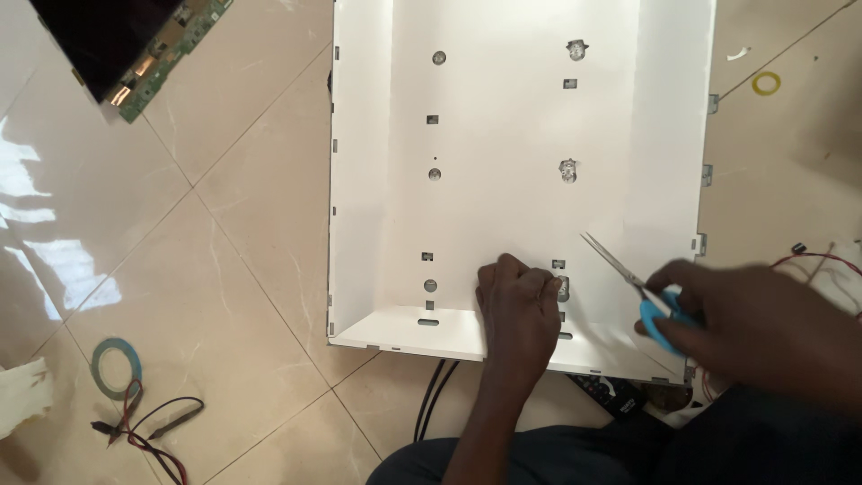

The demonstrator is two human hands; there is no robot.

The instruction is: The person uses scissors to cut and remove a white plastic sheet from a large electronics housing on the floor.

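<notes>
Floor: glossy beige stone tiles (224,269) with thin dark joints carried everything, and window light glared off them at the far left.
Far left: a crumpled white cloth (22,395) lay at the edge of view.
Lower left: a pale blue roll of tape (99,359) lay flat, touching a tangle of red and black probe leads (148,431).
Upper left: a dark flat display panel with a green circuit strip along its edge (135,40) rested on the tiles, well apart from the hands.
Centre: a large white sheet-metal tray with raised sides (359,180) lay open side up, its floor dotted with small round and square holes.
Below the tray: two black cables (435,395) ran out from under its near wall.
Left hand (519,310): it rested palm down on the tray floor at the near wall, fingers curled together with the tips pressed to the white surface; it held nothing loose that could be seen.
Right hand (754,328): its grip was closed around the handles of the blue-handled steel scissors (628,278), which sat above the tray's near right corner with blades slightly parted, pointing up and left.
Right edge: thin red wires (813,260) trailed over the tiles.
Upper right: a small yellow ring (766,83) lay alone on the floor.
</notes>
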